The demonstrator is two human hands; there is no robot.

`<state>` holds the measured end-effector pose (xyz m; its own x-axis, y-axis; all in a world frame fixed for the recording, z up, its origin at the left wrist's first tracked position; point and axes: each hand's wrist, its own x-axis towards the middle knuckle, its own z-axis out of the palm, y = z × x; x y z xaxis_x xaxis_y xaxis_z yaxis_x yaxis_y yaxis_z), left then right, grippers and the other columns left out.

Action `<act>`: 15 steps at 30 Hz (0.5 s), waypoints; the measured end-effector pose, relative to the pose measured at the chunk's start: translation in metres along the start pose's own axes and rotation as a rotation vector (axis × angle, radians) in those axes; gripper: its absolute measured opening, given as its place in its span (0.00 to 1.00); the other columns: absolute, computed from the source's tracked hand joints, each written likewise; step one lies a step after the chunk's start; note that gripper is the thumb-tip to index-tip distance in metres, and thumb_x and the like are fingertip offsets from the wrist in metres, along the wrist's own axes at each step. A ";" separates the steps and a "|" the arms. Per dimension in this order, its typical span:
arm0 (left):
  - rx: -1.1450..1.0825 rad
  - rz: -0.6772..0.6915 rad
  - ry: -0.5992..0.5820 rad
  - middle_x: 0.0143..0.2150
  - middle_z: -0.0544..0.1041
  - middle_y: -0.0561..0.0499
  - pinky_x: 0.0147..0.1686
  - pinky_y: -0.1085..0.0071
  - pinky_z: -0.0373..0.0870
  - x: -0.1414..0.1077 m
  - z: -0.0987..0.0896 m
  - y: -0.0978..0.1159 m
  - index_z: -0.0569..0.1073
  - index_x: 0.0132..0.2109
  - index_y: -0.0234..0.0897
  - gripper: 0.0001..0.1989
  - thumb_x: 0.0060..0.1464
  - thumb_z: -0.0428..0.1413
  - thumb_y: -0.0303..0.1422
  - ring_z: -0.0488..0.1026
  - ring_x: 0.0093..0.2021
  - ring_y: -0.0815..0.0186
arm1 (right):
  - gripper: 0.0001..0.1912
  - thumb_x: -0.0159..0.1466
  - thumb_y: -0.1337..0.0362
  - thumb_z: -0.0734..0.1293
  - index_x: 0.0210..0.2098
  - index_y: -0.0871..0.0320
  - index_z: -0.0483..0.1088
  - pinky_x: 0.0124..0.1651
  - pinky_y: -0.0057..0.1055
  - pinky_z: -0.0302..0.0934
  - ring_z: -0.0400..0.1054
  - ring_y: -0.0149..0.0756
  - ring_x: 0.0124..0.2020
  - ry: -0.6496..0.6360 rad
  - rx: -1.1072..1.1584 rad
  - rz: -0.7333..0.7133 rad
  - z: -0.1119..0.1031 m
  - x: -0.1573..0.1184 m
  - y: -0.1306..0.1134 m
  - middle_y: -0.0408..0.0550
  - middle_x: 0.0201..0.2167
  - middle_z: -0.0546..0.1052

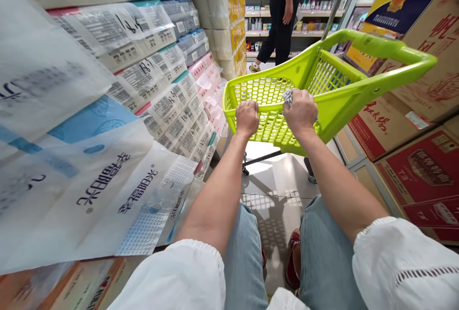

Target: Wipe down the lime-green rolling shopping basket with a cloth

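A bright green shopping cart [332, 109] stands in front of me, side-on, with its handle toward the upper right. My left hand [247, 118] is closed over the near rim of its basket, toward the left end. Further right along the same rim, my right hand [300, 110] is closed too, with a crumpled grey and white cloth [288, 97] showing between its fingers and the rim. Mesh holes cover the basket's sides.
Stacked plastic-wrapped paper packs [154, 68] rise close on the left. Cardboard boxes [423, 171] line the right side. Beyond the cart a person in dark trousers [279, 23] stands before shelves of bottles [313, 6]. Pale tiled floor [265, 176] shows under the cart.
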<state>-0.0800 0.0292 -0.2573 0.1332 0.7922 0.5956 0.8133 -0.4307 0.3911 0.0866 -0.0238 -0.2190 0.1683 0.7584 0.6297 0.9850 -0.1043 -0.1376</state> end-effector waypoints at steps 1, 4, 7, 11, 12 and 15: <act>0.007 -0.002 0.009 0.41 0.75 0.45 0.51 0.59 0.59 0.000 0.002 0.001 0.68 0.37 0.42 0.14 0.67 0.40 0.35 0.68 0.47 0.56 | 0.21 0.67 0.60 0.56 0.56 0.62 0.64 0.46 0.40 0.57 0.63 0.49 0.47 -0.012 0.012 -0.014 0.002 -0.002 -0.006 0.61 0.48 0.71; 0.027 0.002 0.016 0.43 0.75 0.44 0.52 0.58 0.60 -0.002 0.005 0.002 0.69 0.39 0.42 0.14 0.67 0.40 0.35 0.68 0.48 0.55 | 0.21 0.68 0.60 0.56 0.58 0.59 0.64 0.47 0.38 0.56 0.63 0.47 0.48 -0.076 0.076 -0.106 0.008 -0.011 -0.035 0.59 0.50 0.71; 0.028 0.019 -0.007 0.45 0.75 0.44 0.51 0.58 0.61 -0.005 0.003 0.000 0.69 0.43 0.42 0.11 0.65 0.43 0.35 0.68 0.48 0.55 | 0.22 0.69 0.60 0.54 0.60 0.57 0.63 0.48 0.36 0.56 0.62 0.45 0.49 -0.121 0.124 -0.184 0.009 -0.019 -0.056 0.58 0.53 0.70; 0.028 0.030 -0.024 0.42 0.75 0.46 0.50 0.59 0.61 -0.005 -0.002 -0.003 0.69 0.41 0.43 0.11 0.66 0.42 0.34 0.68 0.47 0.56 | 0.21 0.69 0.61 0.55 0.59 0.56 0.64 0.48 0.37 0.55 0.62 0.45 0.49 -0.127 0.108 -0.196 0.001 -0.016 -0.042 0.57 0.51 0.72; 0.027 0.030 -0.023 0.41 0.75 0.46 0.50 0.59 0.61 -0.005 -0.002 -0.003 0.69 0.40 0.43 0.12 0.66 0.41 0.35 0.68 0.47 0.56 | 0.21 0.68 0.61 0.55 0.58 0.57 0.65 0.47 0.37 0.56 0.62 0.46 0.48 -0.117 0.091 -0.169 -0.002 -0.014 -0.031 0.58 0.50 0.72; 0.022 0.018 -0.012 0.40 0.75 0.46 0.50 0.59 0.60 -0.002 -0.001 -0.002 0.68 0.37 0.43 0.14 0.66 0.41 0.36 0.68 0.47 0.56 | 0.20 0.67 0.60 0.57 0.56 0.60 0.65 0.46 0.39 0.56 0.62 0.48 0.47 -0.060 0.033 -0.042 -0.009 -0.005 0.001 0.60 0.48 0.71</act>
<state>-0.0827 0.0278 -0.2588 0.1542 0.7898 0.5937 0.8232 -0.4350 0.3648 0.0874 -0.0332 -0.2151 0.1234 0.7992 0.5882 0.9891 -0.0514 -0.1377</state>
